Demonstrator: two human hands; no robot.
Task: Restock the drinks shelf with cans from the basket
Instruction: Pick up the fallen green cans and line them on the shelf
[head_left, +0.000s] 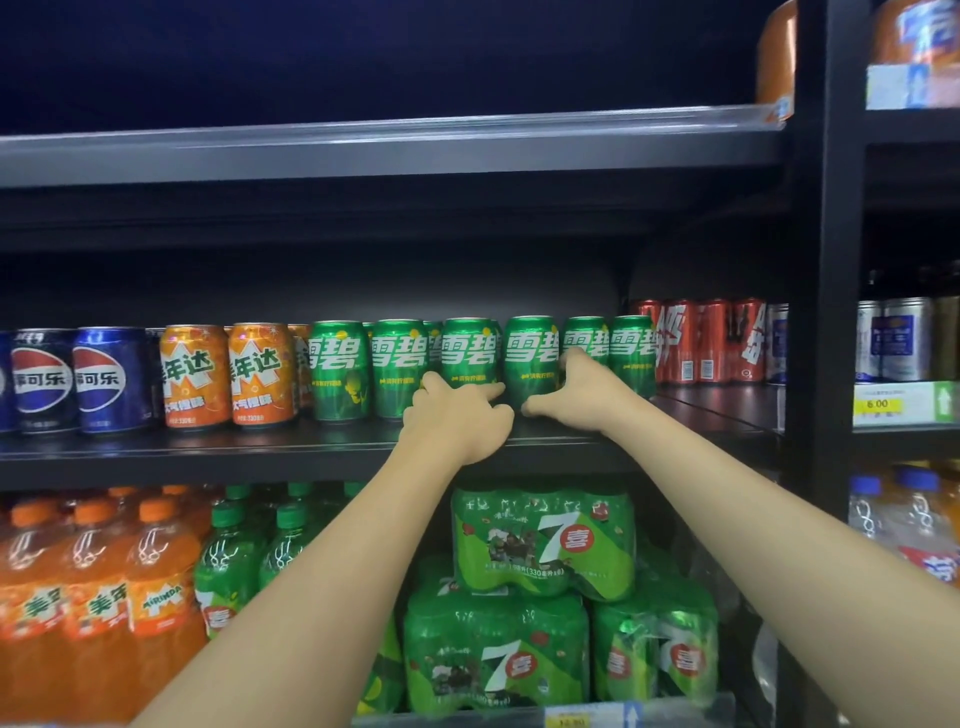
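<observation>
A: Item one: our left hand (457, 415), arm stretched up and forward to the drinks shelf (208, 457). Fingers (441, 387) curled, tips against the lower front of a green can (470, 358).

B: Item two: our right hand (576, 384), arm likewise extended. Thumb low on the left of the next green can (530, 358), fingers reaching round its right side, so the hand grips that can.

A: Position of both cans: upright, in the green row at mid-shelf, touching their neighbours.

B: Further stock on the same shelf: blue cans (109, 379) far left, orange cans (228, 374) beside them, red cans (706, 340) to the right.

A: Shelf below: orange bottles (98, 597), green bottles (234, 556), green multipacks (543, 540) stacked under our forearms.
</observation>
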